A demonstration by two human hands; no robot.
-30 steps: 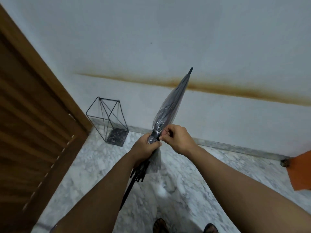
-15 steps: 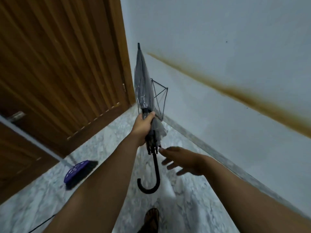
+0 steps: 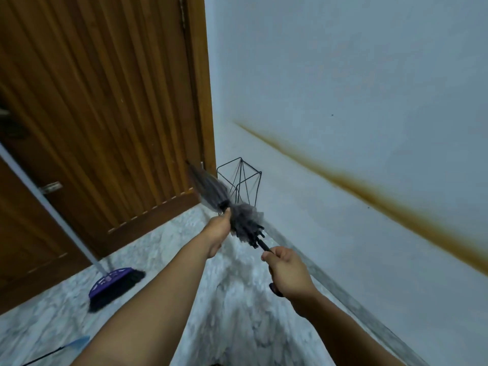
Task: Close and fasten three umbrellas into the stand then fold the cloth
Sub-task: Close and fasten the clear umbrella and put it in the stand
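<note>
A closed, see-through grey umbrella (image 3: 211,190) with a black shaft is held in both hands, its tip pointing up-left toward the door. My left hand (image 3: 219,229) grips it at the fastened waist of the canopy. My right hand (image 3: 286,273) is closed on the black handle lower right. The empty black wire umbrella stand (image 3: 244,178) sits on the floor in the corner just behind the umbrella. No other umbrella or cloth is clearly in view.
A wooden slatted door (image 3: 105,101) fills the left. A purple broom (image 3: 113,285) with a grey pole leans against it. The white wall (image 3: 356,88) with a brown stain runs along the right. A thin black rod with a blue tip (image 3: 76,343) lies at bottom left.
My right hand has taken hold of the handle. The umbrella has tilted from upright to pointing up-left, nearer the stand. The view has turned further toward the door.
</note>
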